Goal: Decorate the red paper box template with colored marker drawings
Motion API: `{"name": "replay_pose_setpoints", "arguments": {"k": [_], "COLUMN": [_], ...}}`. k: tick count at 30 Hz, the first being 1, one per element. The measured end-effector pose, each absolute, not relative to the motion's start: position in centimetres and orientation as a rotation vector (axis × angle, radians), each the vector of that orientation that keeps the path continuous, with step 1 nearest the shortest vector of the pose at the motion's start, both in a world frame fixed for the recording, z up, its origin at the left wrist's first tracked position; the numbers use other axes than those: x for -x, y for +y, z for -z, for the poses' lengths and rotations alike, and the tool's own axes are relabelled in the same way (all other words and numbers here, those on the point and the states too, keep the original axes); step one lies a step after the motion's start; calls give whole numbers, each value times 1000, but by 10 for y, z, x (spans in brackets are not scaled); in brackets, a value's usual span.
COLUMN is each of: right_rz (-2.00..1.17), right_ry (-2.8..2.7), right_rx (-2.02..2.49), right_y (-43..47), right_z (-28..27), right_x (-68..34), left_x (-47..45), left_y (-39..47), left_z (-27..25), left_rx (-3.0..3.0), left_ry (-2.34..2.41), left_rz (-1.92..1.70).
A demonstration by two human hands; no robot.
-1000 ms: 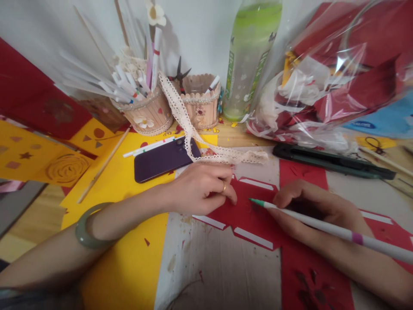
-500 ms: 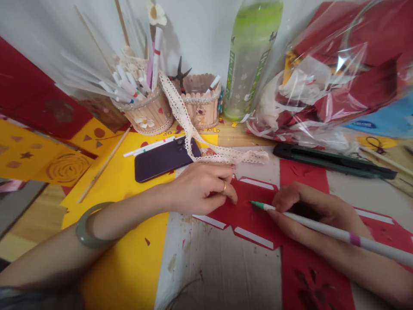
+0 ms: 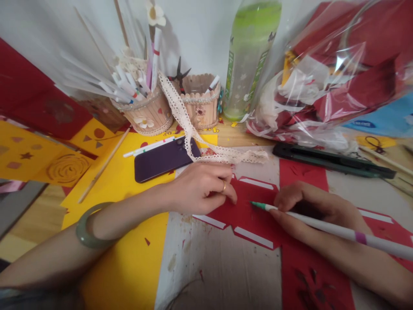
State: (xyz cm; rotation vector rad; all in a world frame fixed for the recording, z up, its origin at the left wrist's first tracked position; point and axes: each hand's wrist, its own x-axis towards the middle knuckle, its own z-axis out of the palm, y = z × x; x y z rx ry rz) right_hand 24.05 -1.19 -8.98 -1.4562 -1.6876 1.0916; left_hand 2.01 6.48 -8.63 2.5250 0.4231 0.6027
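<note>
A piece of red paper (image 3: 245, 193) with white strips along its edge flaps lies in front of me. My left hand (image 3: 206, 187) rests on its left part, fingers loosely bent and apart, holding nothing. Between the thumb and fingers of my right hand (image 3: 309, 206) is a white marker (image 3: 322, 228) with a green tip and a purple band. Its tip is at the middle of the red paper, though I cannot tell whether it touches. A longer red paper strip (image 3: 316, 271) runs beneath my right hand.
Behind my left hand are a dark phone (image 3: 161, 161) and a lace ribbon (image 3: 226, 153). Two stick-covered pots (image 3: 146, 116), a green-topped bottle (image 3: 248, 64) and a clear plastic bag (image 3: 338, 77) line the wall. A black utility knife (image 3: 332, 161) lies right; yellow paper (image 3: 129, 258) left.
My right hand and the marker have shifted very slightly to the right, with the tip still over the middle of the red paper. My left hand has stayed in place.
</note>
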Motion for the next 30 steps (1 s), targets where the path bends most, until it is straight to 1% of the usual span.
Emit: {"name": "replay_pose_setpoints", "arguments": {"k": [6,14,19,25,30], "right_rz": [-1123,-1039,-1090,-1023,-1039], "right_ry": [-1718,-1730,-1757,-1740,-1752], "right_rx": [1437,1422,1418,1445,1461], "right_y": [-14,-14,-15,-14,-15], "right_z": [95,93,95,92,91], "right_x": [-243,-244,-244,-245,-244], "left_x": [-20,-20,-20,-21,-20], "left_y": [65,65,65,64,64], "left_z": [87,86,86,85,85], "left_rx": [-2522,-2521,-2520,-2520,-2529], "left_ry": [417,408,416,411,413], "left_rz": [-606,-611,-607,-608,-608]}}
